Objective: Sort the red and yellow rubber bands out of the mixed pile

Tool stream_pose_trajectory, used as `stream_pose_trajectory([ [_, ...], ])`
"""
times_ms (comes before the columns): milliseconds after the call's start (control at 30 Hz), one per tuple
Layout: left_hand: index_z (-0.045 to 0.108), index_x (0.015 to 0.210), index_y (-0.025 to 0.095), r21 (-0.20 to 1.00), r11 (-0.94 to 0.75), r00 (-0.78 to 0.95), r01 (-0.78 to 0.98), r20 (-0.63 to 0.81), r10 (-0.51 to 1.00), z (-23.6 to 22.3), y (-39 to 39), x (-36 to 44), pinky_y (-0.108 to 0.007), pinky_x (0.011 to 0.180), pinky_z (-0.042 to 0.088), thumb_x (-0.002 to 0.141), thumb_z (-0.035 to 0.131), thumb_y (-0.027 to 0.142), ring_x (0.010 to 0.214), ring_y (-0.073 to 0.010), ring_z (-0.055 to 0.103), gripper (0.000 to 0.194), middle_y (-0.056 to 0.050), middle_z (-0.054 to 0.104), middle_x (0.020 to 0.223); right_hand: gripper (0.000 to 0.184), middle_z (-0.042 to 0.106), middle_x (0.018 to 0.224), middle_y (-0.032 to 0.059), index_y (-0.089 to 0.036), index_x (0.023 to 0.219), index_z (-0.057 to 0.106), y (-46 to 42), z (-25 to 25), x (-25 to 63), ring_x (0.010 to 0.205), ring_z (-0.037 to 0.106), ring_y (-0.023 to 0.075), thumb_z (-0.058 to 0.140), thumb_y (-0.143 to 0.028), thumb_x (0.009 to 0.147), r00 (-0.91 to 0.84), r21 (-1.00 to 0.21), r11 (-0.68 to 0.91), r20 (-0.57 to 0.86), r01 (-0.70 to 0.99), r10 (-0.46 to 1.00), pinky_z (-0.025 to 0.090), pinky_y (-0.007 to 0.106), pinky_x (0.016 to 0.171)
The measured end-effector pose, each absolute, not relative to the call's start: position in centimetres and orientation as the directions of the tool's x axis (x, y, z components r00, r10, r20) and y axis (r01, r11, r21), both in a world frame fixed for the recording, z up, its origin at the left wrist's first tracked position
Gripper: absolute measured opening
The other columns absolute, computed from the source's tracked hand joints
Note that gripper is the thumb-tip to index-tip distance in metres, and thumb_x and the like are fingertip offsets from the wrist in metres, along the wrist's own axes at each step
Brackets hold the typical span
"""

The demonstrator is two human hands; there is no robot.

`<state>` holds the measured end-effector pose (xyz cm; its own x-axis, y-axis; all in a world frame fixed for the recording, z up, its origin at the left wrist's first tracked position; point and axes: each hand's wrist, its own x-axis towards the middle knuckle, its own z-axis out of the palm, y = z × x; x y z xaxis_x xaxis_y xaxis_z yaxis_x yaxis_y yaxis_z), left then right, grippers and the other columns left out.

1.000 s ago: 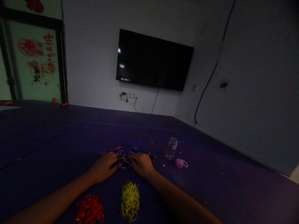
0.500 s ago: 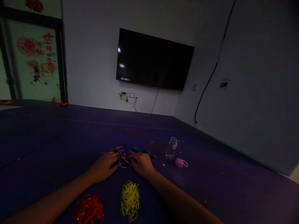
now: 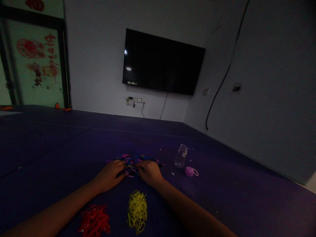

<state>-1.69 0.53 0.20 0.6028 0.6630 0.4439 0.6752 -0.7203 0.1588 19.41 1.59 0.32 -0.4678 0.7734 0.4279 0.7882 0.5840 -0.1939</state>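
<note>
**Both hands in the mixed band pile, sorted heaps close behind**

Head view only:
- Left hand (image 3: 108,176) and right hand (image 3: 149,172) lie palm-down on the purple counter (image 3: 61,148), fingertips meeting at the near edge of the mixed pile of small bands (image 3: 132,162) (pink, blue, dark).
- Fingers of both hands are curled onto the pile. Can't tell whether either one actually pinches a band; too dim and too small.
- Yellow band heap (image 3: 137,212) sits between the forearms, near the right wrist. Red band heap (image 3: 95,220) lies just beside the left forearm.
- Clear bottle (image 3: 181,155) stands upright, lid off, to the right of the pile. Pink lid (image 3: 190,171) lies on the counter just in front of it.
- Dark wall screen (image 3: 163,62) behind, irrelevant.

Risks, my read:
- A forearm dragging back could smear the red or yellow heaps or mix them together; both sit right by the arms.
- Low light plus dark bands on a dark counter: easy to misjudge colour or miss strays.
- Tangled bands may lift in clumps and scatter.
- A right-hand sweep outward could tip the open bottle.
</note>
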Motion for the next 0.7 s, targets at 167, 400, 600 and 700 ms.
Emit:
stream_pose_trajectory([
  [167, 0.063, 0.100, 0.022, 0.156, -0.721, 0.606, 0.675, 0.441, 0.662, 0.53, 0.21, -1.61, -0.037, 0.087, 0.044, 0.088, 0.047, 0.027, 0.098, -0.0234, 0.058, 0.020, -0.006, 0.065, 0.101, 0.031, 0.070, 0.105, 0.0010, -0.027, 0.099, 0.070, 1.65, 0.41, 19.42, 0.096, 0.064, 0.0161, 0.046, -0.016, 0.083, -0.472, -0.198, 0.586, 0.419, 0.786, 0.775, 0.045, 0.022, 0.084],
  [400, 0.063, 0.100, 0.021, 0.160, -0.737, 0.608, 0.656, 0.467, 0.643, 0.12, 0.53, -1.75, -0.038, 0.087, 0.044, 0.088, 0.047, 0.027, 0.098, -0.0234, 0.058, 0.020, -0.006, 0.065, 0.102, 0.031, 0.069, 0.106, 0.0005, -0.026, 0.102, 0.069, 1.63, 0.39, 19.38, 0.095, 0.064, 0.0157, 0.045, -0.018, 0.084, -0.467, -0.198, 0.580, 0.418, 0.791, 0.779, 0.045, 0.023, 0.083],
  [600, 0.063, 0.099, 0.022, 0.177, -0.742, 0.609, 0.646, 0.466, 0.642, 0.18, 0.48, -1.75, -0.039, 0.087, 0.044, 0.088, 0.047, 0.027, 0.099, -0.0239, 0.058, 0.020, -0.006, 0.065, 0.102, 0.031, 0.070, 0.105, 0.0002, -0.027, 0.103, 0.069, 1.51, 0.57, 19.36, 0.096, 0.064, 0.0158, 0.046, -0.018, 0.084, -0.480, -0.192, 0.587, 0.407, 0.787, 0.777, 0.045, 0.022, 0.083],
  [700, 0.062, 0.100, 0.021, 0.184, -0.738, 0.606, 0.649, 0.462, 0.648, 0.35, 0.34, -1.68, -0.039, 0.088, 0.043, 0.088, 0.048, 0.025, 0.101, -0.0245, 0.057, 0.019, -0.006, 0.065, 0.104, 0.030, 0.069, 0.106, 0.0008, -0.026, 0.102, 0.069, 1.54, 0.57, 19.34, 0.095, 0.064, 0.0159, 0.047, -0.017, 0.084, -0.474, -0.187, 0.582, 0.412, 0.791, 0.778, 0.045, 0.022, 0.083],
])
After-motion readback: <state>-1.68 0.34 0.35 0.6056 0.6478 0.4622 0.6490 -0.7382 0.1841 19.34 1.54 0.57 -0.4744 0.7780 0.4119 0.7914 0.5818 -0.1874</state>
